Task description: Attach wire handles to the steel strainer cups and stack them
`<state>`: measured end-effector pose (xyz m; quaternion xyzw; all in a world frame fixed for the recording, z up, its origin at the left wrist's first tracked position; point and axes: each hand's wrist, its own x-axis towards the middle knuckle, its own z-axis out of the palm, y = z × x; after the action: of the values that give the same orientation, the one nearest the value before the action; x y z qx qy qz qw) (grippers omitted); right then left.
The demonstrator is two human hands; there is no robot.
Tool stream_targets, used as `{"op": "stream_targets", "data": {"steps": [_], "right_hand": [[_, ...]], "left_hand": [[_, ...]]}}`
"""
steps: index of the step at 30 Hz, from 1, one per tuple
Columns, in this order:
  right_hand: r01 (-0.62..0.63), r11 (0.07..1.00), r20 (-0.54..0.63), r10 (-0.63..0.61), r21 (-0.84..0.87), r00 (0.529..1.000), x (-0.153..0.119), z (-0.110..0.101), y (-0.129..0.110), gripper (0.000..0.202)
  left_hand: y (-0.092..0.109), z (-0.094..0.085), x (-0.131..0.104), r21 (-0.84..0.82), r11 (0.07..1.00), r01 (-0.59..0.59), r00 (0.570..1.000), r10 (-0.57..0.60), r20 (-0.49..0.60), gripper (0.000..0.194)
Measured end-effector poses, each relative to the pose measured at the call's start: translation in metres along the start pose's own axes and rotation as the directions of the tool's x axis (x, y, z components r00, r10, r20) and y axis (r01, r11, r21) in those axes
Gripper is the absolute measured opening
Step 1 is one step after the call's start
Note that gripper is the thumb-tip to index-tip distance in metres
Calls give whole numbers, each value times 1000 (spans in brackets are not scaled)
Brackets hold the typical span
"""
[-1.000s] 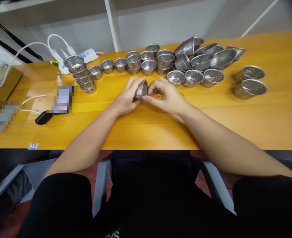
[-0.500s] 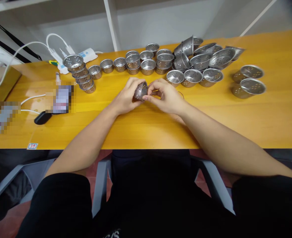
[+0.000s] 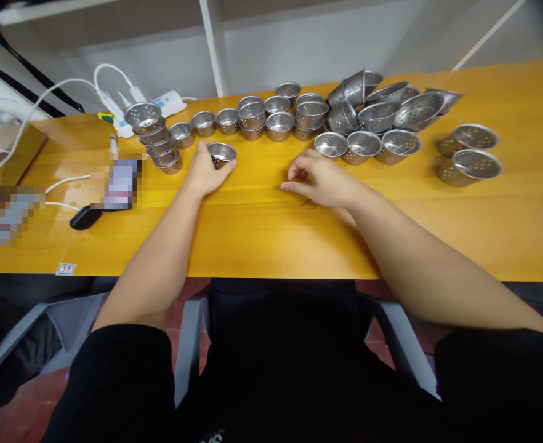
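My left hand (image 3: 207,171) is wrapped round the side of a small perforated metal cup (image 3: 223,149), thumb at the front. The cup is upright, at or just above the tabletop; its base is partly hidden by my hand. My right hand (image 3: 320,178) is curled, with thumb and fingertips close together. A thin dark strand (image 3: 312,204), perhaps wire, shows below its fingers; most of it is hidden in the hand. Left of my left hand stands a tall stack of perforated cups (image 3: 154,138). Single cups, such as this one (image 3: 204,123), line up behind it.
Several more cups (image 3: 279,126) stand in rows at the back, beside a leaning pile (image 3: 377,114). Two cups (image 3: 470,166) stand far right. At left are a blurred phone (image 3: 121,184), a black object (image 3: 85,217), white cables and a power strip (image 3: 168,103).
My left hand has carried the cup left, away from my right hand, and turned it from tilted to upright. My right hand has shifted slightly right.
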<state>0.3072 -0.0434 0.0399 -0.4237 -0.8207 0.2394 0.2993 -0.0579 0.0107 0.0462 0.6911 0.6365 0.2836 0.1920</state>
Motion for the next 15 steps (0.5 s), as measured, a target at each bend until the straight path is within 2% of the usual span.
{"op": "stream_targets", "data": {"steps": [2, 7, 11, 15], "right_hand": [[-11, 999, 21, 12, -35, 1000, 0, -3, 3, 30], [-32, 992, 78, 42, -125, 996, 0, -6, -1, 27], [-74, 977, 86, 93, -200, 992, -1, -6, 1, 27], [-68, 974, 91, 89, -216, 992, -3, -6, 7, 27]], "left_hand": [[1, -4, 2, 51, 998, 37, 999, -36, -30, 75], [-1, -4, 7, 59, 996, 60, 996, -56, -64, 96], [-6, -8, 9, 65, 998, 17, 998, -13, -59, 108], [-25, -13, 24, 27, 1000, 16, 990, -12, -138, 107]]}}
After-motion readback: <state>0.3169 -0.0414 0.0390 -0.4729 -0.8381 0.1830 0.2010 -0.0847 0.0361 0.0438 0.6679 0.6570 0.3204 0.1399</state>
